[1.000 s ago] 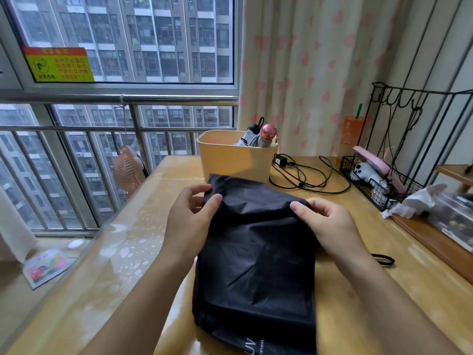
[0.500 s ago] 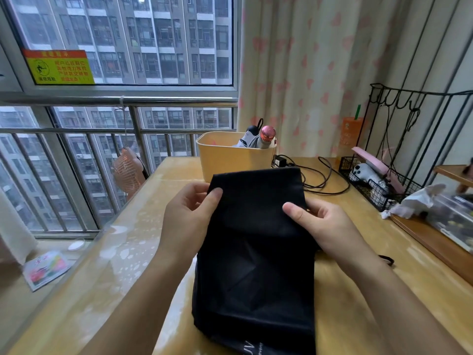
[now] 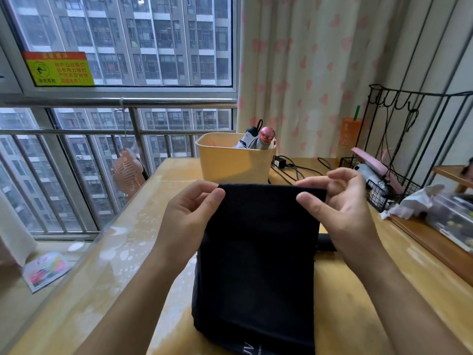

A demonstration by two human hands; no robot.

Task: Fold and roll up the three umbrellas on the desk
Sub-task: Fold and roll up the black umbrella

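On the surface a yellow bin holds umbrellas. Fingers of the left hand and right hand pinch the black umbrella by its top corners.

Flat grey daylight comes in through the window ahead and to my left; the room is evenly bright. Pale glare and blotchy reflections sit on the glossy worktop on the glass side. Shadows there are soft and faint. The black umbrella cloth reads nearly featureless. The wide lens bows the railing and wire rack at the edges. Clutter at the far right is smeared.
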